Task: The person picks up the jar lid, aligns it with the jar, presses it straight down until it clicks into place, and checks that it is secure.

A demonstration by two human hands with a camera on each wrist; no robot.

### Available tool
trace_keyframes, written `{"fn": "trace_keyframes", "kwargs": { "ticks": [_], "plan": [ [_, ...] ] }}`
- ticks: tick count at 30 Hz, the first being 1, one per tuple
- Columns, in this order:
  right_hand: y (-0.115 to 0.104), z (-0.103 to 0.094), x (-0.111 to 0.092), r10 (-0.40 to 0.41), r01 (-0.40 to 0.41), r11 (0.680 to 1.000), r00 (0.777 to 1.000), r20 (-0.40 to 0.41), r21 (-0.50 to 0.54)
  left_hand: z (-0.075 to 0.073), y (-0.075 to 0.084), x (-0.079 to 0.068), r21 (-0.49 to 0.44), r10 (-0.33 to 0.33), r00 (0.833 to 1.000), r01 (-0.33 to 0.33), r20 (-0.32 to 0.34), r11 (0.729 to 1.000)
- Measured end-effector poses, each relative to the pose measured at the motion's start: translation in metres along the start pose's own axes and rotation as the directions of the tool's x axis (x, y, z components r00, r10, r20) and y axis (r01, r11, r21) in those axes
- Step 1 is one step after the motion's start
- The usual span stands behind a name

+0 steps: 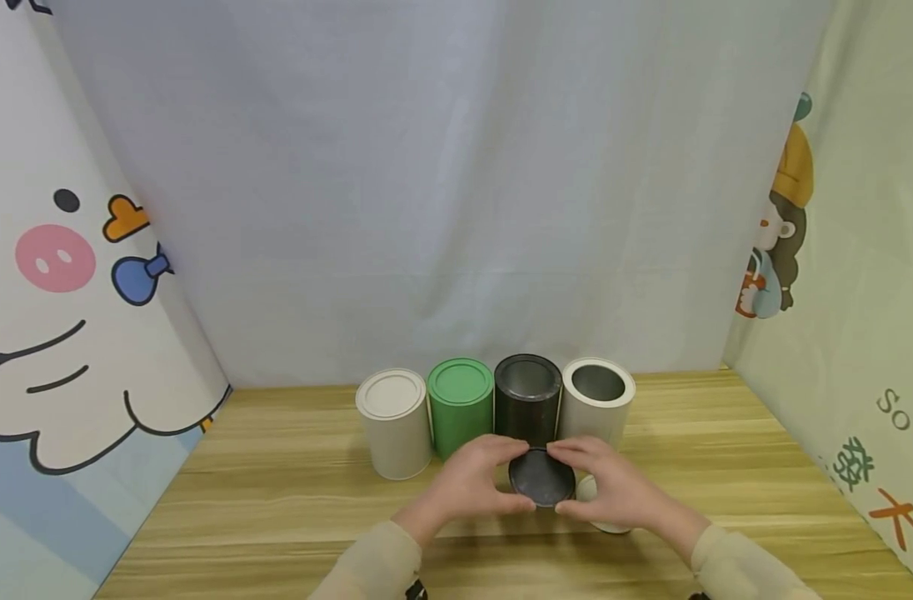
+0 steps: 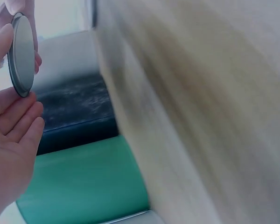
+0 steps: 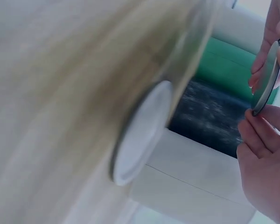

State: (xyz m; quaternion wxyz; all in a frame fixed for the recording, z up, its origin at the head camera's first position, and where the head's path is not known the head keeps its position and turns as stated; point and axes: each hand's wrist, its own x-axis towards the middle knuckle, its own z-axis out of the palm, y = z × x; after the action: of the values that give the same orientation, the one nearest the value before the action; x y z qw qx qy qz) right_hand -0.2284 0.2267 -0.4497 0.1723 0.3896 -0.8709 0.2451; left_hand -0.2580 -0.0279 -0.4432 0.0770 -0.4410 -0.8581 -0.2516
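Note:
Both hands hold a round black lid [image 1: 542, 477] by its edge, raised above the table in front of the cans. My left hand [image 1: 467, 482] pinches its left side between thumb and fingers, and my right hand [image 1: 612, 485] pinches the right side. Behind the lid stands a black can [image 1: 527, 417] with its dark inside showing. To its right is an uncovered white can [image 1: 593, 417]. A white lid [image 3: 142, 135] lies on the table, partly hidden by my right hand in the head view.
Left of the black can, in the same row, stand a green can [image 1: 461, 421] and a white can [image 1: 398, 442], both with lids on. The wooden table [image 1: 276, 492] ends at a grey curtain [image 1: 396, 208], with printed cloths on both sides.

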Motion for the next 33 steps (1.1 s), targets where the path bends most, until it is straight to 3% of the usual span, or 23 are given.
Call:
{"fn": "trace_keyframes", "kwargs": {
  "ticks": [6,14,22,33],
  "plan": [
    [-0.003,-0.015,0.012,0.008,-0.008,1.0,0.999,-0.035,-0.007,-0.017,0.002,0.007,-0.004,0.042,0.994,-0.043,-0.104,0.999],
    [-0.001,-0.031,0.027,0.053,-0.051,0.998,0.996,-0.065,0.043,-0.037,0.004,0.018,0.02,0.044,0.98,-0.041,-0.195,0.999],
    [0.001,-0.042,0.04,0.099,-0.094,0.994,0.992,-0.073,0.064,-0.049,0.005,0.027,-0.032,-0.045,0.976,0.039,-0.213,0.999],
    [0.011,-0.046,0.059,0.203,-0.196,0.978,0.974,-0.096,0.076,-0.05,0.0,0.042,-0.02,-0.166,0.953,0.167,-0.252,0.986]
  ]
}}
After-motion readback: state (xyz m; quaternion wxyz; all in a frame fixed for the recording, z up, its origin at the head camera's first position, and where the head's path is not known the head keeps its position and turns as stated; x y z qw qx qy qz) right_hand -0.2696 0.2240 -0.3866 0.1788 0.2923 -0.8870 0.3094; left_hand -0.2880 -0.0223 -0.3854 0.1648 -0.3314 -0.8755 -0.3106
